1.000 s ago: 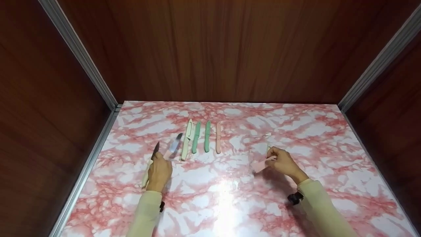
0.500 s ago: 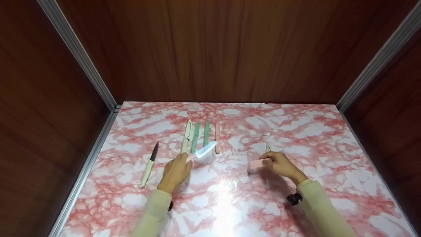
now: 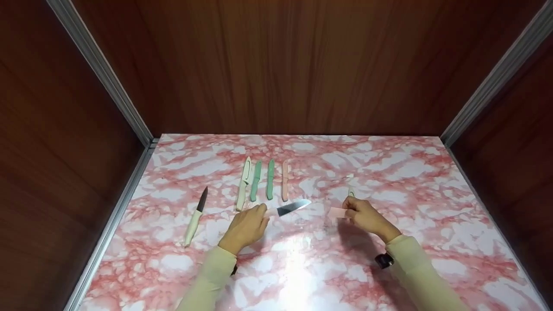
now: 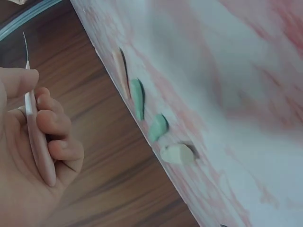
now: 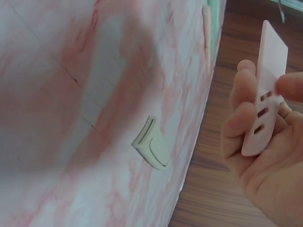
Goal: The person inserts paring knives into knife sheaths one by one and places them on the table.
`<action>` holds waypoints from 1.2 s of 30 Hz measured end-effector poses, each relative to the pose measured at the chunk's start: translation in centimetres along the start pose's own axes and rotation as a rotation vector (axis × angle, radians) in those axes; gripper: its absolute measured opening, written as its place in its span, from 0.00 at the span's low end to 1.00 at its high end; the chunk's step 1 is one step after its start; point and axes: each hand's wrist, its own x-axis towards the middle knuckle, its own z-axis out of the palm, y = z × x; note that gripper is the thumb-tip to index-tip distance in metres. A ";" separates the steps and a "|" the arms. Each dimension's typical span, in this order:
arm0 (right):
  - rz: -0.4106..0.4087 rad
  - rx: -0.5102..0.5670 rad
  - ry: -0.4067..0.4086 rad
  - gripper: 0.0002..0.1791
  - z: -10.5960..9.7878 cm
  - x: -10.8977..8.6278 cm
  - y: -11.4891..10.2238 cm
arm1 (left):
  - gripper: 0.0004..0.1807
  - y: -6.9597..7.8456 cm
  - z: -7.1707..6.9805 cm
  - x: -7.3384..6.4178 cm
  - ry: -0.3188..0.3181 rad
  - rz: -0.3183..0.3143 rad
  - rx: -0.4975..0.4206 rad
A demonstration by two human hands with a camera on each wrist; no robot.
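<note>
My left hand grips the pink handle of a knife, its bare blade pointing right. Across a short gap, my right hand pinches a pink knife sheath with small slots near one end. The sheath's other end faces the blade tip, and both are held above the table. Beneath my right hand lies a cream sheath, partly hidden in the head view. To the left of my left hand rests an unsheathed knife with a cream handle and dark blade.
Behind my left hand is a row of slim pieces that look like sheathed knives: cream, green, green and pink. The marbled table is bounded by dark wood panels at the back and sides.
My left hand has left the cream-handled knife's side and carried the pink-handled knife right, its blade swinging toward the sheath. My right hand has turned the sheath closer to level.
</note>
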 end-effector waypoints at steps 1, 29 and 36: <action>0.004 -0.013 0.004 0.07 0.1 0.0 0.0 | 0.09 0.1 0.0 0.1 0.002 0.011 0.003; -0.116 -0.050 0.017 0.19 1.2 0.4 -0.8 | 0.09 1.7 1.3 0.5 0.048 0.115 -0.010; -0.100 -0.067 0.011 0.20 1.3 0.5 -1.0 | 0.09 1.7 1.3 0.6 0.054 0.121 0.003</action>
